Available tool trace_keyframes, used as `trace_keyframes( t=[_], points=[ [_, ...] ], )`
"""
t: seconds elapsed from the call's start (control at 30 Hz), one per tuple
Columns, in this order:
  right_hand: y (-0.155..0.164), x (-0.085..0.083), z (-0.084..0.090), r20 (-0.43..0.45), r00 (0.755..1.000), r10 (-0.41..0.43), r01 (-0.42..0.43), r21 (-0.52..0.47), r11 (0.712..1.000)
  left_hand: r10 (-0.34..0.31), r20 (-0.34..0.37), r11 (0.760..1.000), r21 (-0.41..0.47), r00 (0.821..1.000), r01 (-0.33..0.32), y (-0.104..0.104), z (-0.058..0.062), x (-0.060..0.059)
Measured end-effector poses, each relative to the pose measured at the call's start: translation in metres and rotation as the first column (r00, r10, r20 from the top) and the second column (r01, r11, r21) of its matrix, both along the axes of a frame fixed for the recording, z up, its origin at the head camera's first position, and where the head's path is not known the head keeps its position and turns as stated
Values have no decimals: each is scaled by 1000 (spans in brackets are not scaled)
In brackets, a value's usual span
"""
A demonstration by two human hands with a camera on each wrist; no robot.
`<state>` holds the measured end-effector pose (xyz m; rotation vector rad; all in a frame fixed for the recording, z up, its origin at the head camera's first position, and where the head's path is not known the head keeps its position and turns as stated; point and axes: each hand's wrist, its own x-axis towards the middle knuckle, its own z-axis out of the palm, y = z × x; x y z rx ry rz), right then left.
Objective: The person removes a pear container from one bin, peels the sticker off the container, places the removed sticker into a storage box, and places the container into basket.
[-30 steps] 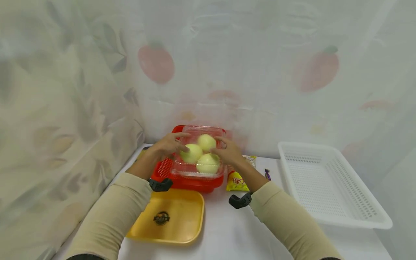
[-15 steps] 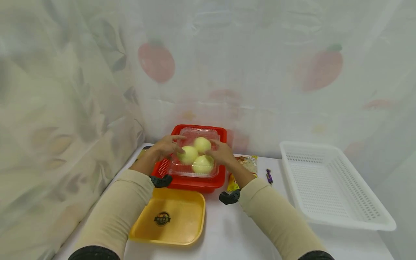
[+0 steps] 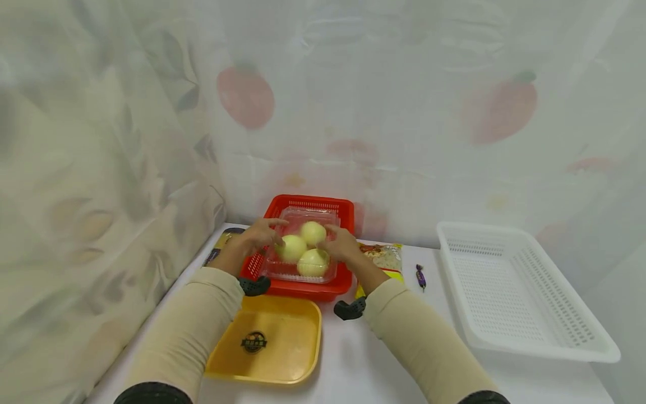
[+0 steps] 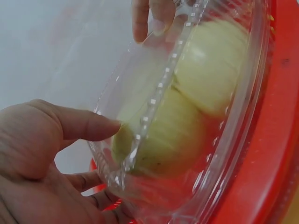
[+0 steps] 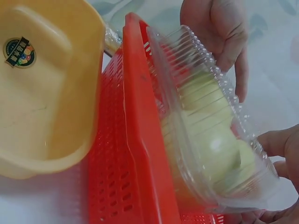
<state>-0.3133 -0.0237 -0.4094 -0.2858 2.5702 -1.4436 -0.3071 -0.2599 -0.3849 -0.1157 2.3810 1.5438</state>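
A clear plastic clamshell box [image 3: 282, 271] holds three pale yellow-green, smooth round balls [image 3: 313, 262], their kind unclear. It sits within the rim of the red basket [image 3: 345, 210]; whether it touches the bottom is hidden. My left hand [image 3: 259, 234] grips its left side. In the left wrist view, that thumb lies on the lid [image 4: 154, 100] and the fingers reach down the side and below. Opposite, my right hand [image 3: 340, 244] holds the right side, its thumb against the edge and other fingers under the box in the right wrist view [image 5: 285, 149].
A yellow tray [image 3: 287, 359] with a round logo stands in front of the basket. To its right lie a yellow-and-clear food packet [image 3: 388, 258] and a purple-wrapped candy [image 3: 420, 277]. A white perforated basket [image 3: 580, 350] stands far right. A gold packet [image 3: 222, 242] lies left.
The box has come down and slightly left, with both hands on it, and now sits lower in the red basket. More of the basket's back rim shows.
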Motion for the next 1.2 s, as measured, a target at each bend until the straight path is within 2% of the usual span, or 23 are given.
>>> trace_keyframes(
  t=[0.17,0.47,0.73,0.93,1.2],
  points=[
    [-4,0,-4,17,1000,-20,20,2,1000,24,19,1000,-19,1000,-24,5,-5,1],
    [-9,2,-4,9,998,-61,60,31,998,56,2,997,-47,998,-56,13,-10,-1],
    [-18,3,-11,13,994,-108,107,57,993,102,36,993,-59,994,-100,14,-18,-1],
    [-21,4,-15,-3,993,-120,120,70,990,106,0,992,-68,994,-106,16,-23,1],
    [-24,6,-19,-12,993,-116,117,117,986,144,25,983,-121,989,-140,20,-28,6]
  ],
)
